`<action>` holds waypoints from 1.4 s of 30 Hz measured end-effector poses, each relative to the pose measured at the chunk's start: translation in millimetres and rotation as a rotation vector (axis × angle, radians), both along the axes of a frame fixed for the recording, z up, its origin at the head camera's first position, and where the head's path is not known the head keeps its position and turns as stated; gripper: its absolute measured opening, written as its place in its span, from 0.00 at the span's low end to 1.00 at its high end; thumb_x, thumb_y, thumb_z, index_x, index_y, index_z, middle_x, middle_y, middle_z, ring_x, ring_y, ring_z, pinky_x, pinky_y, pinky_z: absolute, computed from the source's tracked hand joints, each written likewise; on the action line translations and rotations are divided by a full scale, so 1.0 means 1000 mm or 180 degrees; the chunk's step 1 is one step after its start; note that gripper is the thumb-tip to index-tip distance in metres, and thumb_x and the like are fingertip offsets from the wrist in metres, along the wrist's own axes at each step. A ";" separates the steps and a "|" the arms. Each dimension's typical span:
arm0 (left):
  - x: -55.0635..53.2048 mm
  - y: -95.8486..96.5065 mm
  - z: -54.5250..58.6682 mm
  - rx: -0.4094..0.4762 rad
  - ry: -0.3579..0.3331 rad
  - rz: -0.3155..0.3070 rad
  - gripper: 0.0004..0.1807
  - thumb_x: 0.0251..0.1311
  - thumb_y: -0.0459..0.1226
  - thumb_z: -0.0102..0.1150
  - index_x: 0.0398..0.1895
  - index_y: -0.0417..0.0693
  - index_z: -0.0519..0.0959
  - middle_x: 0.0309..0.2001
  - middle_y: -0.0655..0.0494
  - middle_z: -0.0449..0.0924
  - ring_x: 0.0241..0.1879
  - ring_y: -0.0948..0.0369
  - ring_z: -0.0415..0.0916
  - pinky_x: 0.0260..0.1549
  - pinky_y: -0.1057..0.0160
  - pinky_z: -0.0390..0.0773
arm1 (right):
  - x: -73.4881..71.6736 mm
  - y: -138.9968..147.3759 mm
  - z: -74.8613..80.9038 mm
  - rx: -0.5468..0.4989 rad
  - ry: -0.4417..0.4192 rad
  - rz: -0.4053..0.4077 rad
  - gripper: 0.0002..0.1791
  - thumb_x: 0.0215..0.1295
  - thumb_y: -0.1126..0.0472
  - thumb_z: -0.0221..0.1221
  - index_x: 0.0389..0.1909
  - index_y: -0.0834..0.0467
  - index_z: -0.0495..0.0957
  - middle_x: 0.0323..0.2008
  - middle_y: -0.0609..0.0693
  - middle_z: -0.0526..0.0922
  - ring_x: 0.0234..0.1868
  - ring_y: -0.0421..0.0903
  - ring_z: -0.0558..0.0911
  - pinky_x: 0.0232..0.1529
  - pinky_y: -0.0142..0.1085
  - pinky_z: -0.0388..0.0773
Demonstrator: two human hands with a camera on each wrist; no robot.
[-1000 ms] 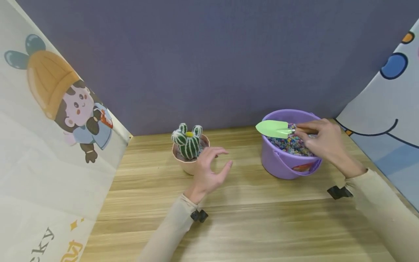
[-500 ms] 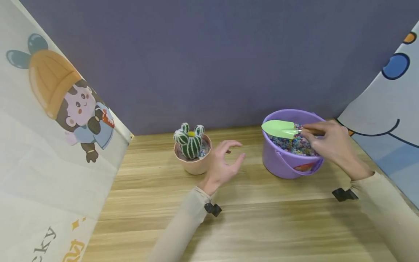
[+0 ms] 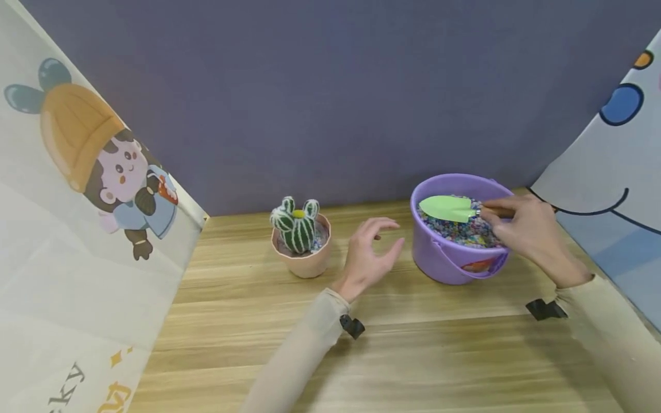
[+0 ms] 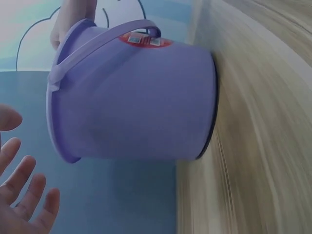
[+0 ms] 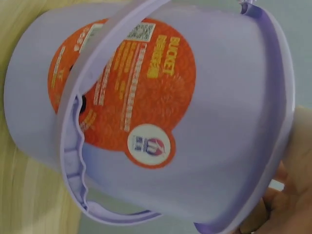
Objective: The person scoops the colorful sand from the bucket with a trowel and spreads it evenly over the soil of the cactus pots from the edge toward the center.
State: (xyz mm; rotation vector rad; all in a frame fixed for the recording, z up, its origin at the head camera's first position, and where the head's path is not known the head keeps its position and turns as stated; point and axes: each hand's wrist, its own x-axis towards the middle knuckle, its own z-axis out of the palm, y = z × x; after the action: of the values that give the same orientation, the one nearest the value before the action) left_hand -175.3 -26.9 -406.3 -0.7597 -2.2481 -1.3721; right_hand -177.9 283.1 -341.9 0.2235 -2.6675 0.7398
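My right hand (image 3: 529,232) grips the wooden handle of a small trowel with a pale green blade (image 3: 446,208). The blade points left, over the mouth of a purple bucket (image 3: 431,252) that holds small multicoloured beads (image 3: 462,236). In the right wrist view, that hand (image 5: 292,195) shows at the bucket's rim, partly hidden by it. My left hand (image 3: 368,255) hovers empty just left of the bucket, thumb and fingers spread apart. Fingers of the left hand (image 4: 27,195) also show beside the bucket's rim in the left wrist view.
A green-and-white cactus (image 3: 299,232) stands in a pale peach pot (image 3: 304,265) on the wooden table (image 3: 413,355), left of my left hand. The bucket's handle (image 5: 73,146) hangs down over its orange label (image 5: 161,83). A dark grey panel (image 3: 330,103) rises behind.
My left hand has moved right, away from the cactus pot and toward the bucket. The right hand and trowel have shifted slightly right and lower over the bucket.
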 end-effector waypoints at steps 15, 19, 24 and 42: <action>-0.010 0.038 0.004 -0.0596 -0.0648 -0.0029 0.37 0.64 0.59 0.67 0.74 0.60 0.74 0.84 0.59 0.60 0.81 0.54 0.62 0.76 0.39 0.68 | 0.009 0.030 0.033 0.0997 0.0068 0.0142 0.14 0.65 0.60 0.69 0.45 0.67 0.90 0.33 0.63 0.91 0.35 0.60 0.82 0.31 0.53 0.75; -0.013 0.036 0.002 -0.0578 -0.0718 -0.0026 0.37 0.63 0.59 0.68 0.74 0.62 0.74 0.84 0.63 0.58 0.82 0.54 0.60 0.76 0.37 0.67 | 0.010 0.038 0.045 0.1259 0.0381 0.0175 0.11 0.60 0.62 0.68 0.38 0.67 0.91 0.31 0.63 0.91 0.38 0.66 0.83 0.32 0.61 0.78; -0.014 0.035 0.002 -0.0545 -0.0741 -0.0070 0.37 0.63 0.59 0.69 0.74 0.61 0.75 0.84 0.63 0.60 0.82 0.54 0.60 0.77 0.36 0.65 | 0.008 0.038 0.046 0.1544 0.0669 0.0396 0.07 0.53 0.67 0.67 0.31 0.62 0.92 0.30 0.59 0.91 0.33 0.62 0.82 0.28 0.58 0.78; -0.013 0.034 0.008 -0.0653 -0.0778 -0.0098 0.37 0.63 0.60 0.70 0.74 0.61 0.75 0.84 0.64 0.60 0.82 0.55 0.60 0.78 0.38 0.65 | -0.007 0.016 0.007 0.0639 -0.0108 0.0321 0.12 0.63 0.62 0.71 0.44 0.65 0.91 0.34 0.59 0.93 0.32 0.55 0.88 0.28 0.44 0.80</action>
State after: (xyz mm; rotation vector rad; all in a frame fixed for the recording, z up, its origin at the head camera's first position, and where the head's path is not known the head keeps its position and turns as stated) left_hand -188.7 6.9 -398.4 -0.7281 -2.6089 -1.3241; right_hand -184.5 298.9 -334.4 0.4033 -2.7800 0.5079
